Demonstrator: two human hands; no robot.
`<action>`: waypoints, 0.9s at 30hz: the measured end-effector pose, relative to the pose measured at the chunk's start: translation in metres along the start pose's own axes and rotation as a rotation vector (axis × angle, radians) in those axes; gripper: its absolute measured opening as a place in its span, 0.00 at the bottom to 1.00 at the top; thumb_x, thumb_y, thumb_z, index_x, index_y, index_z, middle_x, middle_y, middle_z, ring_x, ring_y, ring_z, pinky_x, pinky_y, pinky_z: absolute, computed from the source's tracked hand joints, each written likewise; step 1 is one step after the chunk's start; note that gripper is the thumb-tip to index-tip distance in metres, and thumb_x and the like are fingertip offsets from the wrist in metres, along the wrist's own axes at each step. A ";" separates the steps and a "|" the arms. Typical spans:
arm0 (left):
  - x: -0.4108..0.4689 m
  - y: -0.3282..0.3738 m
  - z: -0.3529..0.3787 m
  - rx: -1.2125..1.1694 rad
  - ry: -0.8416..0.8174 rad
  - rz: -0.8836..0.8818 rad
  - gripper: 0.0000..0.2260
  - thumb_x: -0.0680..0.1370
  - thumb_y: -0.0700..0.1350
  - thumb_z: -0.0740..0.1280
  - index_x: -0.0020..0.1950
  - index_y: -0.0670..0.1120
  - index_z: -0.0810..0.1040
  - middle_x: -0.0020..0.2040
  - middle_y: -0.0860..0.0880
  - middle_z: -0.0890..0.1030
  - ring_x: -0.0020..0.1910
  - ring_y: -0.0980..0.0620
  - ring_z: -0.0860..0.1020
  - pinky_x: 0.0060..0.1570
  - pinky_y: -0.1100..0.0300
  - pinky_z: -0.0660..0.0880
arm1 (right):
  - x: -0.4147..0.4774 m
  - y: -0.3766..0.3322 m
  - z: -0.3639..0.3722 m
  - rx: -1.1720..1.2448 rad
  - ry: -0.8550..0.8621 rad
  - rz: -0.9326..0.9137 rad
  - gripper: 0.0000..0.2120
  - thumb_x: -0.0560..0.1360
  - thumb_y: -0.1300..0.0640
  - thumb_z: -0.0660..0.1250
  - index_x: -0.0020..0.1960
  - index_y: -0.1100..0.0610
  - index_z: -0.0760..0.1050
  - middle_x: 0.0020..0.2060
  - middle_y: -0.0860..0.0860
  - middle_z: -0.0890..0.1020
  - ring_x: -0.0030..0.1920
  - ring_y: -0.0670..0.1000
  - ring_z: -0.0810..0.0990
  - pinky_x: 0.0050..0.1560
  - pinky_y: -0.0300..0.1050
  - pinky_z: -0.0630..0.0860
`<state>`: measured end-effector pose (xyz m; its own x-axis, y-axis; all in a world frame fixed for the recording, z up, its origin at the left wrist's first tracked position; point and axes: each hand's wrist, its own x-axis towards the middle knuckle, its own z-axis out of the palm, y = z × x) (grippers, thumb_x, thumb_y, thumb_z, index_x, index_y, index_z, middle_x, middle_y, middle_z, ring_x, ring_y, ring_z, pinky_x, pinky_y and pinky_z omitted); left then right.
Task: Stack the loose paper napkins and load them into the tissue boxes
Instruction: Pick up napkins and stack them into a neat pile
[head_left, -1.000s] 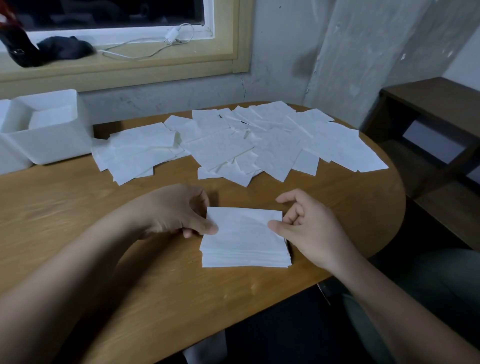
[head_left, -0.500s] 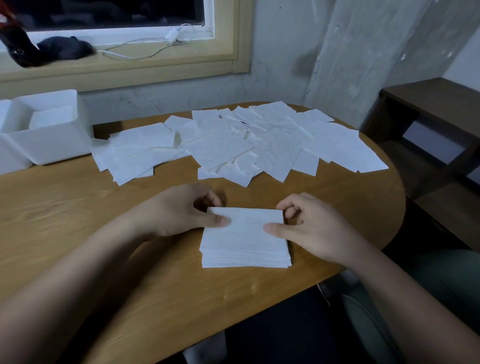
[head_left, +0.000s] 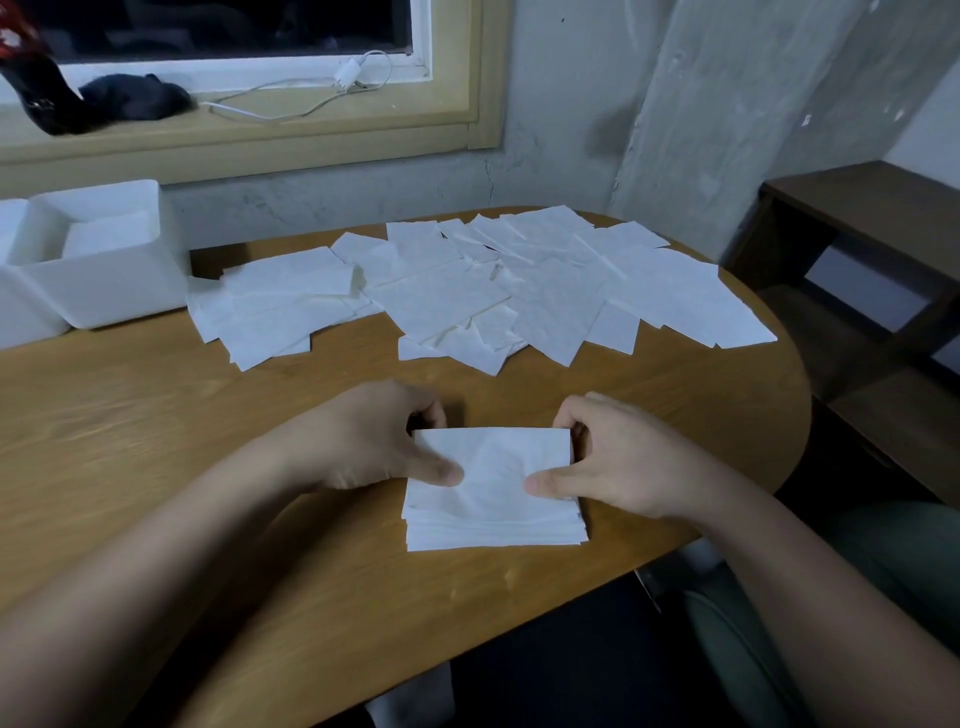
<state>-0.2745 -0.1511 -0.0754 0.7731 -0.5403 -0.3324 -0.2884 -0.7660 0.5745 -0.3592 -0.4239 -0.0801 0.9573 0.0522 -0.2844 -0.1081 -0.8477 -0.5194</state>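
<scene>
A squared stack of napkins (head_left: 493, 499) lies on the wooden surface (head_left: 156, 415), close to its near edge and right in front of the person. Both hands are on it. The left hand (head_left: 374, 441) grips the stack's left side: its thumb lies flat on the top sheet and its fingers (head_left: 428, 410) curl down behind the far left corner. The right hand (head_left: 618, 462) grips the right side the same way, with the thumb pressed on the top sheet and the fingers (head_left: 569, 423) curled round the far right corner. The 2 thumb tips point toward each other and stay apart, and the top sheet is slightly creased between them.

Farther back, well apart from the stack, the loose napkins (head_left: 519, 291) lie spread in an overlapping, untidy layer across the far half of the surface, from its middle to its right rim. At the far left stands an open white tissue box (head_left: 104, 291), touching the leftmost loose sheets; a flat white layer shows inside it. A 2nd white box (head_left: 15, 317) stands against its left side, cut off by the frame edge.

Behind the surface runs a window sill with a white cable (head_left: 311, 98) and a dark cloth (head_left: 135, 96) on it. A dark wooden shelf unit (head_left: 857, 197) stands to the right.
</scene>
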 end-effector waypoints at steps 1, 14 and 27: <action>-0.001 0.001 0.000 -0.007 -0.002 0.002 0.14 0.71 0.60 0.81 0.48 0.57 0.81 0.44 0.58 0.85 0.45 0.56 0.82 0.46 0.54 0.78 | 0.000 0.000 0.000 0.016 0.003 -0.001 0.20 0.70 0.36 0.80 0.51 0.44 0.75 0.50 0.42 0.80 0.47 0.43 0.79 0.44 0.41 0.74; -0.005 0.003 -0.001 -0.057 -0.101 0.013 0.10 0.74 0.60 0.79 0.49 0.57 0.85 0.46 0.56 0.87 0.49 0.53 0.85 0.59 0.44 0.81 | 0.002 0.001 -0.002 0.161 -0.085 -0.020 0.15 0.69 0.43 0.82 0.47 0.49 0.82 0.39 0.43 0.83 0.36 0.42 0.78 0.39 0.44 0.74; -0.007 0.011 -0.011 -0.193 0.167 0.152 0.14 0.75 0.49 0.81 0.55 0.58 0.80 0.52 0.61 0.85 0.53 0.60 0.83 0.57 0.53 0.81 | -0.001 -0.004 -0.005 0.203 0.172 -0.114 0.20 0.72 0.49 0.82 0.55 0.41 0.73 0.48 0.40 0.83 0.49 0.38 0.82 0.45 0.39 0.79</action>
<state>-0.2772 -0.1515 -0.0585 0.8159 -0.5669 -0.1134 -0.3074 -0.5915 0.7454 -0.3583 -0.4237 -0.0734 0.9958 0.0362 -0.0836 -0.0323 -0.7179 -0.6954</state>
